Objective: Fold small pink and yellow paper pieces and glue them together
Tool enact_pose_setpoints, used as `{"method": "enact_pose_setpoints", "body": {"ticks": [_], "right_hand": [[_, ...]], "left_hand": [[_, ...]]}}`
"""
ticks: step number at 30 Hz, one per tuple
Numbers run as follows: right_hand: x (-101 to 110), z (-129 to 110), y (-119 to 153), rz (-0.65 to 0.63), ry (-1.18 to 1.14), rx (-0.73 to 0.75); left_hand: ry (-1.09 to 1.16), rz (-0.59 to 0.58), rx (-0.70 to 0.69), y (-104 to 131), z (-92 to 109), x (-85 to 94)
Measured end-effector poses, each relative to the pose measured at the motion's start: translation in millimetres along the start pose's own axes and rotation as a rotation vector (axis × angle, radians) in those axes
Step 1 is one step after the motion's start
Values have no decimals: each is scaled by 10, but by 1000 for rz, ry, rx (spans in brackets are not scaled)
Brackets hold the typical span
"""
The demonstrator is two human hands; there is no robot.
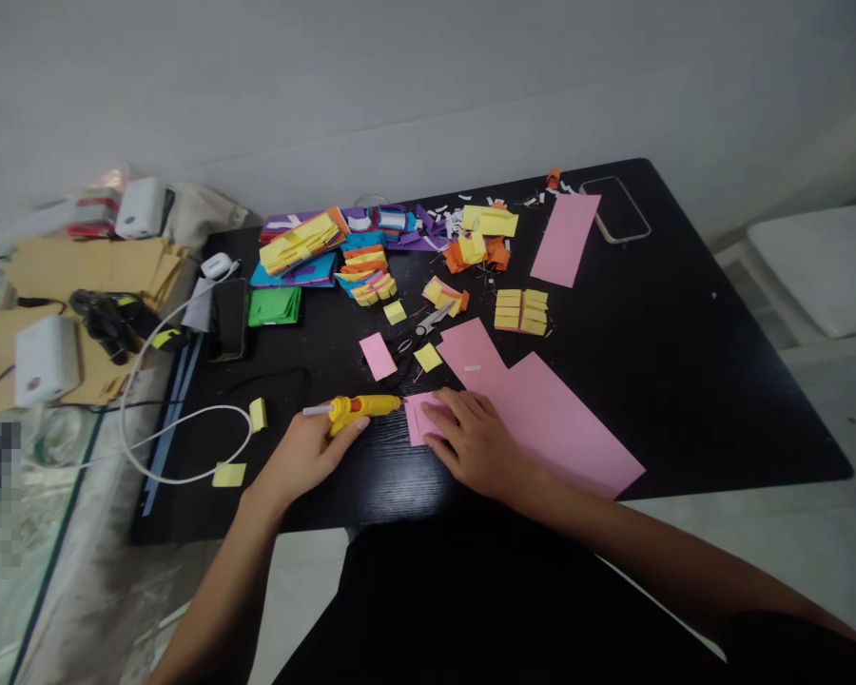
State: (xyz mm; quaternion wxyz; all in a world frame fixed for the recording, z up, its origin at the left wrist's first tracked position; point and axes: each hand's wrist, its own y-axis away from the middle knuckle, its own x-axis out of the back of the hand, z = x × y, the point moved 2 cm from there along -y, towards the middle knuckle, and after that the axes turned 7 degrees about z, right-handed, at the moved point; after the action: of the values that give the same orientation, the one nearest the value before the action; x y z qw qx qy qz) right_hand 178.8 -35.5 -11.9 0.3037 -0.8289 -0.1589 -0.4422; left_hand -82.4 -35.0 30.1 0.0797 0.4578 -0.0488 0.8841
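My left hand (314, 459) is closed around a yellow glue gun (371, 406), a pale glue stick poking from its rear. The gun's nozzle points right, at the edge of a small folded pink paper (418, 425). Fingers of my right hand (475, 440) lie stretched across that paper, pressing it on the table; part of it is hidden beneath them. Larger pink sheets (542, 409) spread out to the right, partly under my right wrist. Just beyond my hands are scissors (428, 326), a small pink card (378, 356) and a yellow paper square (428, 358).
Folded colored paper stacks (303, 243) and scraps crowd the back of the black table (720, 381). Phones (228, 319) lie left and back right. A white cable (185, 480) loops at the left edge, near a power bank (47, 360). A white chair (820, 271) stands right.
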Motion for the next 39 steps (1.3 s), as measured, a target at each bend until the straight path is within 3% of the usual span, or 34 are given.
{"method": "enact_pose_setpoints", "body": {"ticks": [8, 14, 21, 24, 28, 34, 39], "right_hand": [[-7, 7, 7, -5, -9, -6], [1, 2, 3, -9, -17, -16], [36, -6, -16, -27, -45, -44], [61, 0, -31, -45, -70, -55], [90, 13, -43, -63, -89, -54], [109, 9, -47, -71, -93, -52], [122, -23, -46, -54, -63, -40]], "left_hand": [[59, -32, -10, -15, 57, 50], [24, -26, -35, 26, 89, 224], [-182, 120, 38, 152, -427, 487], [-289, 140, 118, 155, -613, 486], [-409, 166, 180, 80, -698, 387], [-380, 172, 138, -81, -652, 323], [-335, 294, 125, -289, -317, 370]]}}
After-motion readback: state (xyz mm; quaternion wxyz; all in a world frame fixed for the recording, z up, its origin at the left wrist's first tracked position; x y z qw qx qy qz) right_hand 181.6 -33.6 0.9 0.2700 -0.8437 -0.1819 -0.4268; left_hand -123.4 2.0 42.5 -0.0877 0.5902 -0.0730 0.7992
